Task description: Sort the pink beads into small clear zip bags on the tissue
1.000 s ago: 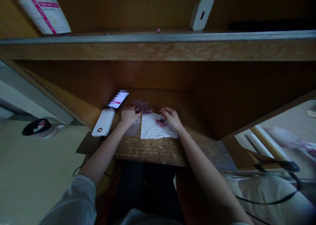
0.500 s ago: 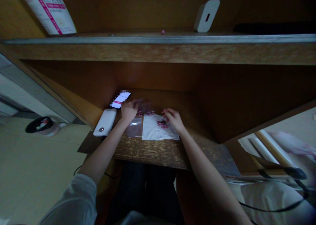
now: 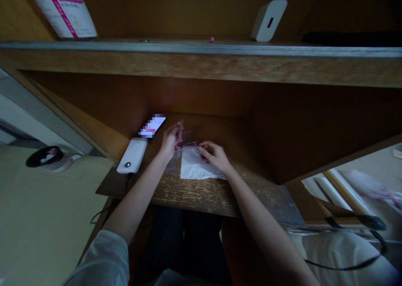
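Observation:
On the dark wooden desk (image 3: 201, 194) lies a white sheet (image 3: 196, 171) with small pink beads (image 3: 204, 159) on it. My left hand (image 3: 169, 141) holds up a small clear plastic bag (image 3: 181, 135) by its edge, just left of the sheet. My right hand (image 3: 213, 154) rests over the beads, fingers curled toward the bag's mouth; what they pinch is too small to make out. Another clear bag (image 3: 172, 165) lies flat beside the sheet.
A lit phone (image 3: 152, 125) and a white power bank (image 3: 132, 155) lie at the desk's left. A shelf (image 3: 201, 53) overhead carries a white box (image 3: 269, 14), a pink bead (image 3: 212, 39) and a pink-and-white package (image 3: 63, 9). Cables and a pillow sit at right.
My left hand has lifted the clear bag off the desk and stood it upright. My right hand has slid left across the sheet toward the bag.

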Demonstrator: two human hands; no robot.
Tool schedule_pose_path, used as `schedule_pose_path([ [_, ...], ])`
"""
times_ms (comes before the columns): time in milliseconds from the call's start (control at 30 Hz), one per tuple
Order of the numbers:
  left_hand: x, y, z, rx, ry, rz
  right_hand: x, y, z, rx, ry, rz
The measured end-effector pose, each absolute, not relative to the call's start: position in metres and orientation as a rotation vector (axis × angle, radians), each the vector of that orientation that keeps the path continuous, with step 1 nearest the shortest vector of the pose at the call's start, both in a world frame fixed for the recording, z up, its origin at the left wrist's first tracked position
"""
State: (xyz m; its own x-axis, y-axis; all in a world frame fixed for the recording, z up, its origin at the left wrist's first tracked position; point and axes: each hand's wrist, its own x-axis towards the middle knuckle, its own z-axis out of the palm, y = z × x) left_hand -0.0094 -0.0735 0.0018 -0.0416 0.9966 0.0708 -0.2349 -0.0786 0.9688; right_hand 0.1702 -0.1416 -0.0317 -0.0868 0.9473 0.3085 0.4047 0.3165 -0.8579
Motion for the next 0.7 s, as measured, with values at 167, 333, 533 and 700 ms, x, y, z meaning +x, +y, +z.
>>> schedule_pose_path([
  [167, -0.022, -0.092, -0.023, 1.370, 1.088, 1.147, 0.159, -0.147, -0.030, -1.218, -1.799, 0.674],
  [333, -0.016, -0.098, -0.028, 1.492, 1.171, 1.196, 0.157, -0.147, -0.033, -1.235, -1.889, 0.638],
  [533, -0.004, -0.100, -0.016, 1.820, 1.335, 1.134, 0.155, -0.148, -0.031, -1.140, -1.649, 0.857],
  [700, 0.001, -0.106, -0.007, 1.999, 1.355, 1.072, 0.157, -0.142, -0.033, -1.138, -1.474, 0.996],
])
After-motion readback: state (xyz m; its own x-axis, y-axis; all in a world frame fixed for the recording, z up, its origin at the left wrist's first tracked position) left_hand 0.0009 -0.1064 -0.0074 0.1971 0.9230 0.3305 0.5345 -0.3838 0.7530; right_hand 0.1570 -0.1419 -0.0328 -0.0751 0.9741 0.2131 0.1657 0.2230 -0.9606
